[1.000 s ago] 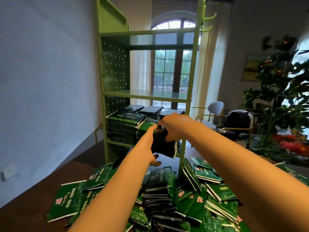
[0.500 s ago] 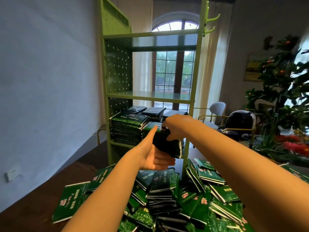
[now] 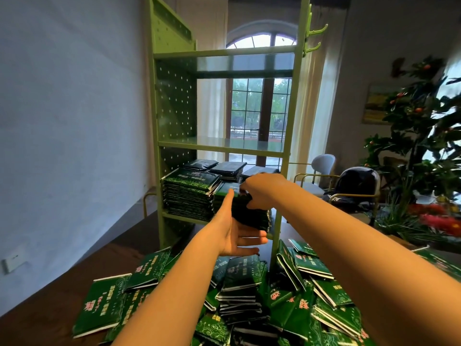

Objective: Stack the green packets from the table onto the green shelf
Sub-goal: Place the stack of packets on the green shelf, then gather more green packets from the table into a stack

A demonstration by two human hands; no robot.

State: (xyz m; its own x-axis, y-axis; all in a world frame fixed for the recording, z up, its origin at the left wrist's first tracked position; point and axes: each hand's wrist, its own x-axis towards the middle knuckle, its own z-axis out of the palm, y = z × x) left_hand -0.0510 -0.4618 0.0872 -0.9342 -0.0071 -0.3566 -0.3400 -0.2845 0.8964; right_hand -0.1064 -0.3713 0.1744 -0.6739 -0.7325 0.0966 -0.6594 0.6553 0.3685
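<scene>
Fingers (image 3: 249, 239) of my left hand (image 3: 232, 233) lay straight and relaxed, holding nothing. The palm was turned toward the bundle and the thumb pointed up along its near left edge. Up and to the left of that hand, the tall stack (image 3: 189, 196) of green packets sat on the lower tier of the green shelf (image 3: 184, 218), with flatter dark stacks (image 3: 224, 168) behind it.

Just right of the tall stack was the bundle of packets (image 3: 252, 216) I was placing, at the front of that same tier. Its layers lay roughly level, the long side ran left to right and the right end dipped a little. I could not tell whether its underside already rested on the tier or hung just above the lip.

My right hand (image 3: 264, 192) was on top of it, with the fingers curled over the far edge and the thumb pressed into the near face, gripping it. That made the right hand the nearer one. The left only flanked the bundle from below and to the left.

I judged the next move to be short: push the bundle away from me, square it against the tall stack, then let go.

Lower down, the loose packets (image 3: 306, 268) were heaped on the table (image 3: 50, 295), and most of the task was not yet done.
</scene>
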